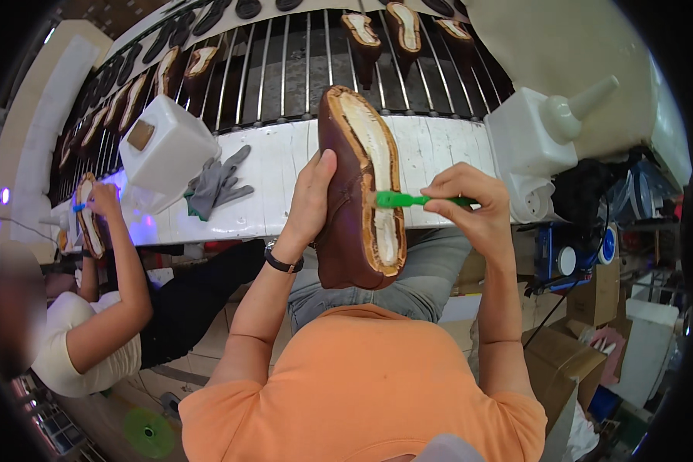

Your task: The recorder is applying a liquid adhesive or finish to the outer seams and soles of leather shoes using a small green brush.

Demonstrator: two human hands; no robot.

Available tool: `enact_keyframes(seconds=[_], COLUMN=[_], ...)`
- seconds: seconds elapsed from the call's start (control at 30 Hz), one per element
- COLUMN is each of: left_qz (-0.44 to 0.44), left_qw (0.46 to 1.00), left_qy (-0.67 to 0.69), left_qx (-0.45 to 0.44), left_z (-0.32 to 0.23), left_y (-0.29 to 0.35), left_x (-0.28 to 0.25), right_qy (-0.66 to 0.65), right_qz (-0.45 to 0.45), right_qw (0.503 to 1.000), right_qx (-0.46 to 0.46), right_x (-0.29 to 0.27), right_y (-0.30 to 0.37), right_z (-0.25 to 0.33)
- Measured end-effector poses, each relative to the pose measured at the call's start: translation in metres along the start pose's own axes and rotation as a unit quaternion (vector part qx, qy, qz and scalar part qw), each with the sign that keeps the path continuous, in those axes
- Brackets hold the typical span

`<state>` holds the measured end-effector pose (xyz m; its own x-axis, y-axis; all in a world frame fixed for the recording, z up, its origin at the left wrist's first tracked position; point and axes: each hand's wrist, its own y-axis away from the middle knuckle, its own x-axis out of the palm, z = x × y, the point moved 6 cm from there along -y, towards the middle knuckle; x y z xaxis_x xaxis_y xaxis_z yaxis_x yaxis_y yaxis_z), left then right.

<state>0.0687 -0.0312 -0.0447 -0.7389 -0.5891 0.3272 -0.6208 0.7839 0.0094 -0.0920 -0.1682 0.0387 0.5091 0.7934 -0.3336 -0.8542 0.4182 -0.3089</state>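
A brown shoe upper [345, 177] is held up in front of me with its underside facing me, toe end away. That underside shows a pale cream middle and a tan folded rim. My left hand [311, 196] grips the shoe upper from its left side, with most of the fingers hidden behind it. In my right hand [470, 202] a green-handled brush [396, 199] is pinched between thumb and fingers. The brush head touches the underside near its narrow middle part.
Beyond the white bench edge [431, 154] runs a roller conveyor [285, 69] carrying several similar uppers and dark soles. A white plastic container [169, 150] and grey gloves [219, 185] lie left; another white container with a spout [531, 131] stands right. At left, a co-worker's hand [104, 199] works on another upper.
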Motion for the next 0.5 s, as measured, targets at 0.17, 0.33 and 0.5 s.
enact_keyframes(seconds=[0.17,0.33,0.5], left_qz=[0.025,0.034,0.028], left_qw=[0.999,0.996,0.977], left_qy=[-0.043,-0.071,-0.193], left_qx=[0.008,0.044,0.087], left_z=[-0.012,-0.023,-0.022], left_y=[0.002,0.008,0.012], left_x=[0.006,0.018,0.017], right_qy=[0.047,0.074,0.107], right_qz=[-0.009,-0.050,-0.078], right_qw=[0.999,0.994,0.986], right_qx=[-0.014,-0.055,-0.100], right_x=[0.005,0.002,-0.002], right_y=[-0.003,-0.020,-0.037], right_z=[0.004,0.001,0.012])
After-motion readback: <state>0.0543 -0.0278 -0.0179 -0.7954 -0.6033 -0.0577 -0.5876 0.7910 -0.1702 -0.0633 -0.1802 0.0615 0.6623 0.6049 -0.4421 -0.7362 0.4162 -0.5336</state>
